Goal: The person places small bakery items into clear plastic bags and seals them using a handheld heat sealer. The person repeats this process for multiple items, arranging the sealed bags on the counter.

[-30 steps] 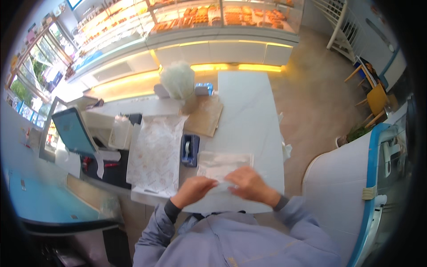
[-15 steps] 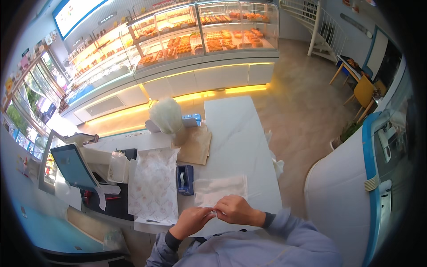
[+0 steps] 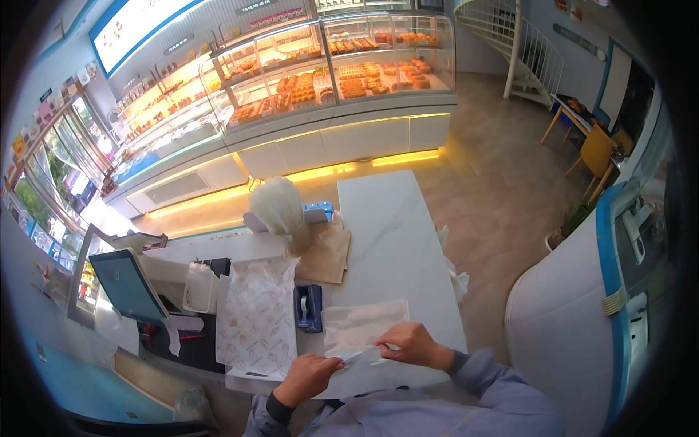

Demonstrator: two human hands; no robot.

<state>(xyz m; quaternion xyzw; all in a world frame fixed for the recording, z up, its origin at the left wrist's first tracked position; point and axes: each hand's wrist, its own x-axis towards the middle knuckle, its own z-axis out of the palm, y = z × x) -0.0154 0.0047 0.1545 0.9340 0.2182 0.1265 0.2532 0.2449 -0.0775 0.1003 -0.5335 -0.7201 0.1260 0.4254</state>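
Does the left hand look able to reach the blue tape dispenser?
Probably yes: the blue tape dispenser stands just beyond the left hand, with no visible obstacle between, though that hand pinches clear plastic.

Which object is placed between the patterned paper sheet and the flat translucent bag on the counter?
In the head view, a dark blue tape dispenser stands between the patterned paper sheet and the flat translucent bag.

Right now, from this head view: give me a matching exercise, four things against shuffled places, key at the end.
1. tape dispenser
2. clear plastic film
3. chair
4. screen

A. on the floor
B. left of the printed paper
C. between left hand and right hand
D. beside the paper's right edge

Pairs: 1-D, 2-C, 3-A, 4-B
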